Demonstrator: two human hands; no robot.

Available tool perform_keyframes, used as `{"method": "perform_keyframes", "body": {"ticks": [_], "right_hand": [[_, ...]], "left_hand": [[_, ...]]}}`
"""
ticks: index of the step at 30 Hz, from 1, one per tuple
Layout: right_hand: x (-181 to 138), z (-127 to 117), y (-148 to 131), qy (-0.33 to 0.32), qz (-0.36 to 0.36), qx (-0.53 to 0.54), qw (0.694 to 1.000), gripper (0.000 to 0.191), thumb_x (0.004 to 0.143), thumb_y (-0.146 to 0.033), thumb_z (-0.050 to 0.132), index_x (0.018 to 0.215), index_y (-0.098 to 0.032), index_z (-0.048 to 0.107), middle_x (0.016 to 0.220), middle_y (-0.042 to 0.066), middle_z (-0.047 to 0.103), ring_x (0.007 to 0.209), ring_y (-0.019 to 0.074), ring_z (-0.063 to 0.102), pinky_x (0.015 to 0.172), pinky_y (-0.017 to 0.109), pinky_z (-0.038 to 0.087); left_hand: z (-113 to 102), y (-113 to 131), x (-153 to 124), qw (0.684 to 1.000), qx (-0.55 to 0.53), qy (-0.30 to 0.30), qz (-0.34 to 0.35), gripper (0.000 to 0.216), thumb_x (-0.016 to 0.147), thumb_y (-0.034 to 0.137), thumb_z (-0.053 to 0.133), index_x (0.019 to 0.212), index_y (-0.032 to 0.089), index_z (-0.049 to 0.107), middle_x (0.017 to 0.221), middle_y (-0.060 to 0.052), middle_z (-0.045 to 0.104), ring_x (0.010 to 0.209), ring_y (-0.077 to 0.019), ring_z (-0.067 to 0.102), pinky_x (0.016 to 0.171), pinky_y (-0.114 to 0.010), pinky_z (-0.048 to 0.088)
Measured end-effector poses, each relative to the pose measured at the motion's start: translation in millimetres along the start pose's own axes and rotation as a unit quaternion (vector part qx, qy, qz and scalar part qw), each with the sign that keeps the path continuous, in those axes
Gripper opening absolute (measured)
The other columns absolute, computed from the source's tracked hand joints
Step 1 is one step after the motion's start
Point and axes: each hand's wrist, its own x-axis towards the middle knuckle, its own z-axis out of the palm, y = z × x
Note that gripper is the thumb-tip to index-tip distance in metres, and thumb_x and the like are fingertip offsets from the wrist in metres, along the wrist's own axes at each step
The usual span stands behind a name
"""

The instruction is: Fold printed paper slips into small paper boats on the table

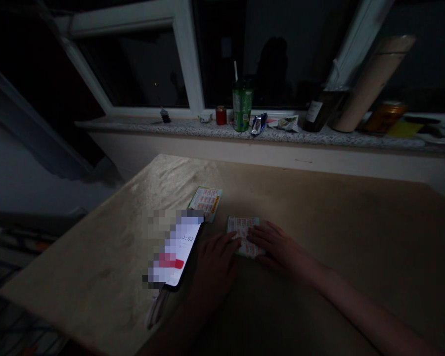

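A small printed card (243, 222), with rows of reddish-orange print like a scratch card, lies flat on the table between my hands. My left hand (215, 259) rests at its left edge, fingers stretched out and fingertips touching it. From the right, my right hand (276, 243) lies over the card's right side with its fingers extended. Part of the card is hidden beneath the fingers. A second, similar card (206, 199) lies farther up and to the left. Just left of my left hand is a lit phone (185, 249), partly blurred out by pixelation, which overlaps that card's lower corner.
The wooden table (348, 222) stands against a wall below a dark window. On the stone sill (207, 129) are a green cup (242, 106) with a straw, a red jar (221, 115), wrappers, a dark cup (318, 111) and a tall beige flask (374, 81). A pale strap-like thing (157, 309) lies below the phone.
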Motion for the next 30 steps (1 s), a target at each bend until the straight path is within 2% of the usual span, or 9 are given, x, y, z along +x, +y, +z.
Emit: {"method": "perform_keyframes", "body": {"ticks": [5, 13, 19, 22, 26, 30], "right_hand": [[-15, -5, 0, -0.013, 0.017, -0.002, 1.0, 0.045, 0.09, -0.035, 0.048, 0.133, -0.023, 0.044, 0.135, 0.008, 0.05, 0.128, 0.0228, 0.039, 0.111, 0.051, 0.02], [-49, -14, -3, -0.016, 0.039, 0.017, 0.999, 0.05, 0.089, -0.035, 0.051, 0.136, -0.024, 0.04, 0.137, 0.008, 0.047, 0.13, 0.0229, 0.037, 0.111, 0.05, 0.019], [-73, -21, -7, -0.03, 0.068, 0.01, 0.997, 0.05, 0.09, -0.034, 0.049, 0.137, -0.023, 0.039, 0.14, 0.007, 0.043, 0.132, 0.0223, 0.034, 0.112, 0.049, 0.019], [-84, -23, -7, -0.041, 0.075, -0.001, 0.996, 0.049, 0.09, -0.034, 0.047, 0.137, -0.022, 0.038, 0.142, 0.006, 0.04, 0.133, 0.0221, 0.031, 0.112, 0.048, 0.018], [-96, -30, -9, -0.049, 0.092, 0.002, 0.995, 0.049, 0.091, -0.034, 0.046, 0.138, -0.021, 0.037, 0.144, 0.006, 0.037, 0.135, 0.0216, 0.028, 0.112, 0.047, 0.018], [-104, -38, -14, -0.043, 0.1, 0.026, 0.994, 0.055, 0.088, -0.037, 0.051, 0.139, -0.022, 0.036, 0.144, 0.007, 0.037, 0.135, 0.0234, 0.028, 0.112, 0.049, 0.019]], "left_hand": [[0, 4, 2, 0.998, -0.037, -0.028, 0.04, 0.052, 0.08, 0.007, 0.046, 0.13, 0.019, 0.041, 0.122, -0.007, 0.058, 0.112, -0.0217, 0.051, 0.098, -0.042, 0.038], [0, 22, 6, 0.989, -0.019, -0.096, 0.108, 0.038, 0.084, 0.01, 0.043, 0.12, 0.019, 0.052, 0.118, -0.006, 0.063, 0.108, -0.0202, 0.056, 0.099, -0.041, 0.04], [6, 31, 12, 0.981, -0.004, -0.129, 0.147, 0.041, 0.079, 0.009, 0.048, 0.119, 0.017, 0.052, 0.115, -0.007, 0.064, 0.104, -0.0222, 0.058, 0.094, -0.043, 0.043], [10, 34, 17, 0.974, 0.009, -0.144, 0.174, 0.046, 0.076, 0.01, 0.05, 0.122, 0.017, 0.049, 0.123, -0.009, 0.059, 0.111, -0.024, 0.054, 0.097, -0.044, 0.04], [15, 39, 23, 0.965, 0.011, -0.167, 0.203, 0.056, 0.076, 0.015, 0.053, 0.13, 0.018, 0.042, 0.138, -0.009, 0.045, 0.127, -0.0249, 0.04, 0.105, -0.044, 0.031], [21, 47, 27, 0.954, 0.004, -0.202, 0.223, 0.06, 0.077, 0.023, 0.054, 0.134, 0.017, 0.038, 0.141, -0.01, 0.04, 0.131, -0.0244, 0.034, 0.108, -0.043, 0.027]]}}
